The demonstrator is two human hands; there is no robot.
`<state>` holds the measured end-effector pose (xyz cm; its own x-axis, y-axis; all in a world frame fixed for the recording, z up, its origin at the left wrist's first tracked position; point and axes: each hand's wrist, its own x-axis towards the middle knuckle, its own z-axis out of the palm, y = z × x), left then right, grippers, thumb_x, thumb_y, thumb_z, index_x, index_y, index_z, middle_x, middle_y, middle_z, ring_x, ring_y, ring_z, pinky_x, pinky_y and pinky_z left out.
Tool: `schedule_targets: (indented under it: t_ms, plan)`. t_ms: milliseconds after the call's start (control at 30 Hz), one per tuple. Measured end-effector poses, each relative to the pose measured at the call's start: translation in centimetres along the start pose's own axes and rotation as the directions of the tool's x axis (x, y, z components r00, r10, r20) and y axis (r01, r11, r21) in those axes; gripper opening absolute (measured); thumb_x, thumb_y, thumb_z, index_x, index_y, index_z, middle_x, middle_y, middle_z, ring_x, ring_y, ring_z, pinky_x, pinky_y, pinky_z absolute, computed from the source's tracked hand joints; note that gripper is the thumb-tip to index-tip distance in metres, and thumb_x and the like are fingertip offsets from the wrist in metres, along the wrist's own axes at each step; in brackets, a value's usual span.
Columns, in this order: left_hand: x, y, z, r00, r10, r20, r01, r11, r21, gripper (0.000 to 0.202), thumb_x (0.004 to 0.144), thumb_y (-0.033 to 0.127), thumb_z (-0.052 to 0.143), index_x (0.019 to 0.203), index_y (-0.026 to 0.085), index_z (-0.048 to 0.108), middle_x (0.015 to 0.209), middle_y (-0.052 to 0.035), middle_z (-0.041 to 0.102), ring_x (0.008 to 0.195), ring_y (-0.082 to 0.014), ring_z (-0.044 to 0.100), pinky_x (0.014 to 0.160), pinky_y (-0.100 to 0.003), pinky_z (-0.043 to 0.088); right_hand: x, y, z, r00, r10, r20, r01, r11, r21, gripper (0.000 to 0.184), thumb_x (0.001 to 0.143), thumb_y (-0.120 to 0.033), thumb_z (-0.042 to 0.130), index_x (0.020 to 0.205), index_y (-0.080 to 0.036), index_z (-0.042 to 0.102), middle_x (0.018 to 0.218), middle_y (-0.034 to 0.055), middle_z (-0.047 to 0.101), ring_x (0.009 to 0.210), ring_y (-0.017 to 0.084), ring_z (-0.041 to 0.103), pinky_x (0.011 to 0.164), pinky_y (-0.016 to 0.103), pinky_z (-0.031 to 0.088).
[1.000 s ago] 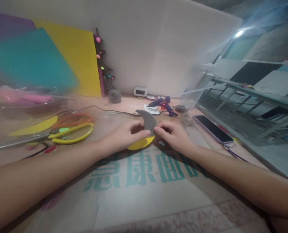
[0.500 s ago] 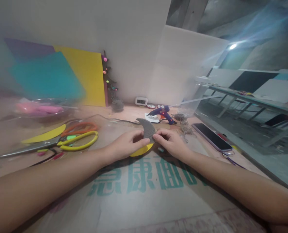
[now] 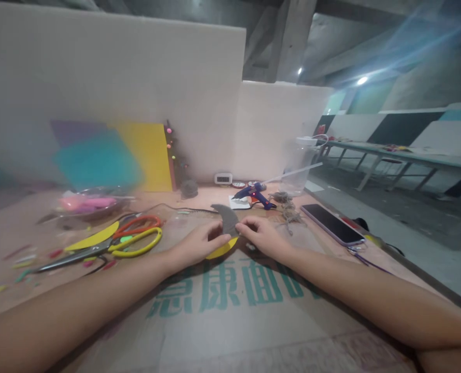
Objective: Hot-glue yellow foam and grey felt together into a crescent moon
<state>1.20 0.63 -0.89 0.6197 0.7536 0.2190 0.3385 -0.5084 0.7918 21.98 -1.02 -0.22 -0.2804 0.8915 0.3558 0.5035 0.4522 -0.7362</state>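
Note:
A grey crescent-shaped piece (image 3: 227, 217) stands between my hands, its curved tip pointing up and to the left. My left hand (image 3: 199, 241) is closed on its left edge, thumb laid across the lower part. From the other side, the fingertips of my right hand (image 3: 262, 237) pinch its right edge. Under it shows a yellow piece (image 3: 222, 249) with a rounded lower edge, partly covered by my left hand; whether the two are joined I cannot tell. Beyond my hands, a blue hot glue gun (image 3: 256, 194) rests on the table, a small red light showing.
Scissors (image 3: 98, 248) with orange and yellow handles lie left, beside a yellow crescent (image 3: 92, 237). A phone (image 3: 333, 224) and tangled twine (image 3: 287, 208) are on the right. Behind stand a small digital clock (image 3: 223, 178), a clear container (image 3: 294, 171) and coloured sheets (image 3: 98, 158).
The camera view has tilted up and swung slightly, so more ceiling and more of the left table show. Both hands keep their hold on the grey crescent, with little visible movement.

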Motion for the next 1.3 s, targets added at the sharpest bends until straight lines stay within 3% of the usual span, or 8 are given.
schedule_targets:
  t_ms: [333,667,1000,1300]
  plan:
    - [-0.10,0.52,0.06,0.999,-0.035,0.017,0.036,0.997,-0.062,0.027,0.091,0.042,0.050,0.089,0.016,0.058,0.083,-0.0002,0.058,0.077,-0.0159,0.052,0.069,-0.027,0.040,-0.05,-0.07,-0.05,1.000,-0.009,0.003,0.009,1.000,-0.009,0.028,0.088,-0.034,0.052,0.068,-0.017,0.058,0.062,-0.0019,0.056,0.060,0.012,0.050,0.057,0.023,0.037]
    - [-0.37,0.59,-0.18,1.000,-0.024,-0.012,0.025,0.996,0.080,0.034,0.086,0.051,0.056,0.079,0.018,0.051,0.074,0.0028,0.048,0.066,-0.0133,0.044,0.059,-0.025,0.032,-0.18,-0.04,-0.09,0.998,0.044,0.038,-0.046,0.998,0.043,0.030,0.089,-0.039,0.053,0.069,-0.018,0.058,0.057,-0.0039,0.052,0.054,0.011,0.047,0.054,0.024,0.036]
    - [-0.23,0.58,-0.12,1.000,0.004,-0.021,-0.001,0.992,0.123,0.023,0.088,0.040,0.053,0.086,0.017,0.056,0.077,0.0015,0.053,0.069,-0.0144,0.047,0.061,-0.026,0.035,-0.13,-0.16,-0.10,0.999,0.010,0.051,-0.010,1.000,-0.010,0.028,0.090,-0.036,0.053,0.069,-0.018,0.058,0.061,-0.0026,0.055,0.058,0.011,0.049,0.056,0.024,0.037]
    - [-0.11,0.36,0.00,0.999,0.037,-0.025,-0.034,0.991,0.126,0.027,0.089,0.042,0.054,0.089,0.016,0.060,0.083,0.0000,0.060,0.071,-0.0145,0.051,0.064,-0.026,0.038,-0.10,-0.04,0.00,0.997,-0.007,0.076,0.007,1.000,-0.001,0.029,0.089,-0.037,0.052,0.070,-0.017,0.059,0.063,-0.0021,0.056,0.060,0.011,0.050,0.058,0.024,0.038]
